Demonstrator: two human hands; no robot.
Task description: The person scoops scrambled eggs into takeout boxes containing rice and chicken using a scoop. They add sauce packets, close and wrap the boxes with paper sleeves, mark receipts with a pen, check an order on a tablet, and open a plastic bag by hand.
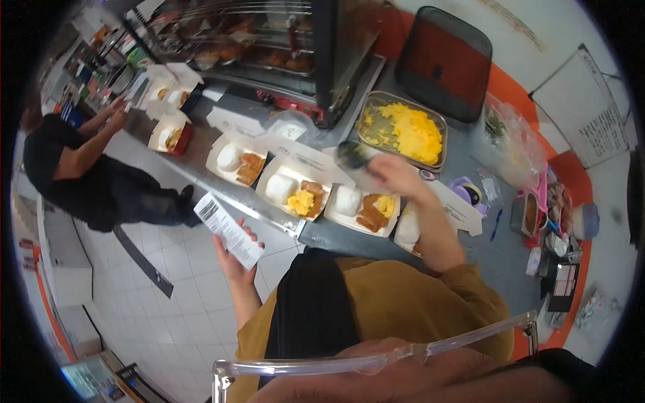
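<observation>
Receipt (227,230) faces me in my left hand's (236,260) hold, likely for reading; my right hand (395,176) grips a dark scoop (351,154) near eggs (411,131), upper right.

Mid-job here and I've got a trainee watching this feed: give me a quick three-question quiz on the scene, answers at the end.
1. What does the wearer's left hand hold?
2. True or false: the metal tray with yellow food in it stands uncovered.
3. The pen lying on the counter is: A) red; B) blue; C) white.

Key:
1. A white printed slip.
2. True.
3. B.
</observation>
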